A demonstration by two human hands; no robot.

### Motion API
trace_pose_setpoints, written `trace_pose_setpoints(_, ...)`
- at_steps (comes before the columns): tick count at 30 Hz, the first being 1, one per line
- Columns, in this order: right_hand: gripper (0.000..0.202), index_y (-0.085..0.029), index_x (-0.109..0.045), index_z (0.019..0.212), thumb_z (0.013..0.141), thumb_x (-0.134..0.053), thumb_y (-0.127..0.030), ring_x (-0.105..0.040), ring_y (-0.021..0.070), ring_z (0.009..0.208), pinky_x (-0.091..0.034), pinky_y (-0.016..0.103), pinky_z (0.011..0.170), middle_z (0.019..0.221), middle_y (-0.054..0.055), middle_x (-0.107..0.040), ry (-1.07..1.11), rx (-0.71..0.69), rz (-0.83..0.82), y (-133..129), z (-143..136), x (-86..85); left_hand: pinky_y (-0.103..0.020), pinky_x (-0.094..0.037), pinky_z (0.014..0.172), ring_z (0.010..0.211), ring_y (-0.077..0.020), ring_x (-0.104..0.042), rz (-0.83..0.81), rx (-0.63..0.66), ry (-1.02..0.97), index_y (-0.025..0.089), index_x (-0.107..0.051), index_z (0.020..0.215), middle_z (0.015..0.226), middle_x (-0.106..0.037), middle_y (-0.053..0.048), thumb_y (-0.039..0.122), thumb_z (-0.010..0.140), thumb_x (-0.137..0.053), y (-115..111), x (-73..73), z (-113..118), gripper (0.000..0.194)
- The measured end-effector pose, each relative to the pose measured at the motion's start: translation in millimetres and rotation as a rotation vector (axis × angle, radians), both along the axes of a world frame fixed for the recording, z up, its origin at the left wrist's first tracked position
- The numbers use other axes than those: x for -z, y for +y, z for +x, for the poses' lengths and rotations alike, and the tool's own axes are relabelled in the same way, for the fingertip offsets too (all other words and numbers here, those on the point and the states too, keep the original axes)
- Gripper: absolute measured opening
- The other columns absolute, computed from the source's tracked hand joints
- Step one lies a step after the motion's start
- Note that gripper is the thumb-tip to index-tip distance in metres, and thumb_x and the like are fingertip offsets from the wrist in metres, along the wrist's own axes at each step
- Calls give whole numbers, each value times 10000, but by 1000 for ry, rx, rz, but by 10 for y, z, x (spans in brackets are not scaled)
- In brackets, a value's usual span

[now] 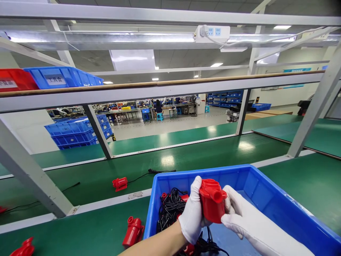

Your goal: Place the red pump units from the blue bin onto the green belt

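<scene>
A red plastic pump [213, 202] with a round spout is held up between my two white-gloved hands, above a blue bin. My left hand [193, 209] wraps its left side, with the thumb up along the body. From the right, the fingers of my right hand [236, 209] close on the pump's other side. Below, the blue bin [202, 174] holds coiled black cables [173, 208] and more red parts, partly covered by my left hand and forearm. A similar red pump [133, 232] lies on the green bench just left of the bin.
Another red pump [119, 184] with a black cable [153, 172] lies on the green conveyor belt [186, 153]. One more red part [24, 248] is at the lower left. Metal posts [29, 170] and a shelf rail [170, 87] frame the bench. Blue crates [77, 133] stand beyond.
</scene>
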State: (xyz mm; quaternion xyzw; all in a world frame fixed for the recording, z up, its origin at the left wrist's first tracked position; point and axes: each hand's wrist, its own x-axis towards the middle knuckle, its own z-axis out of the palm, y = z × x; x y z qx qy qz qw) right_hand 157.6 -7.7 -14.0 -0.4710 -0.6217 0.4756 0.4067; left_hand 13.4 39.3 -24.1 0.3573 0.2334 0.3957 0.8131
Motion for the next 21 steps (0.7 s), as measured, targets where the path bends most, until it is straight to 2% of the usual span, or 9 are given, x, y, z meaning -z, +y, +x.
trace_pose_setpoints(3,247,-235,-466,896,776,-597,-407,-520,184,711,-501,316,705,766,11,-524,36,-42,23,13,-39,-8,-216,-72,332,316,-50,-274,-5,73,-39,185,-457,615,458,-409,48,850,745,-391,35,4,4,681)
trace_pose_setpoints(6,195,-220,-437,815,812,-585,-347,-462,157,723,-475,287,705,804,3,-487,-31,-67,35,12,-38,-19,-212,-34,306,281,-44,-234,-35,92,-125,206,-398,580,412,-327,71,826,758,-418,26,-37,8,645)
trace_pose_setpoints(9,171,-214,-429,803,838,-564,-312,-435,148,733,-456,271,700,817,-3,-469,-85,-67,8,5,-5,-14,-209,-29,280,265,-42,-221,-15,123,-169,205,-410,571,387,-330,63,814,786,-382,18,-58,8,647)
trace_pose_setpoints(14,77,-227,-477,913,877,-536,-261,-483,153,801,-472,269,762,889,1,-528,-128,-108,0,31,27,13,-198,-71,290,259,-41,-225,-24,167,-117,187,-454,582,385,-350,55,865,751,-323,49,-16,-15,711)
trace_pose_setpoints(19,172,-241,-487,1007,868,-576,-292,-541,182,972,-469,295,905,1030,24,-562,-99,-130,13,34,2,-31,-194,-116,331,289,-46,-231,-26,157,-64,166,-507,644,417,-332,67,883,732,-312,77,42,-7,748)
trace_pose_setpoints(21,168,-233,-483,968,863,-581,-319,-540,185,955,-471,296,891,998,25,-561,-113,-112,1,23,1,-80,-202,-158,343,313,-52,-242,9,140,-58,165,-515,670,441,-348,62,874,750,-294,60,7,-4,747)
